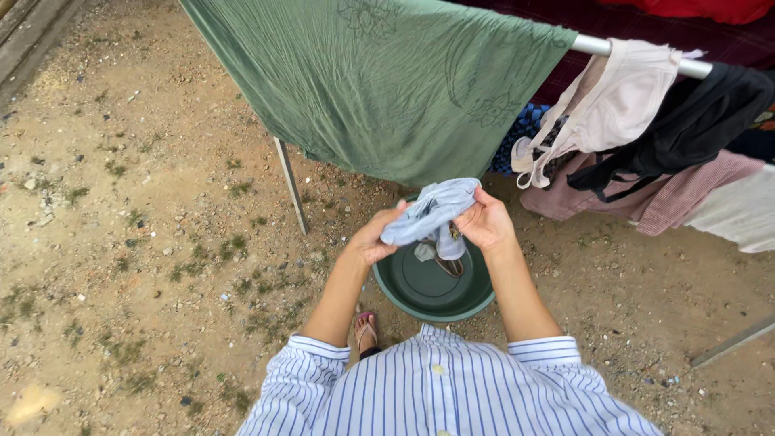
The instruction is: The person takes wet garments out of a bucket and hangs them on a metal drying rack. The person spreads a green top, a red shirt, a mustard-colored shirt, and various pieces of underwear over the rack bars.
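Both my hands hold a small pale blue-grey garment (430, 211) above a dark green basin (404, 292) on the ground. My left hand (376, 236) grips the garment's lower left end. My right hand (483, 221) grips its right side near the top. A small piece of cloth lies in the bottom of the basin, partly hidden by the garment. I wear a blue-and-white striped shirt with rolled sleeves.
A metal drying rack (592, 45) carries a large green cloth (387, 81), a pale pink bra (609, 105), a black garment (694, 121) and pink striped cloth (678, 194). A rack leg (291, 184) stands left of the basin. My sandalled foot (365, 331) rests on gravelly dirt.
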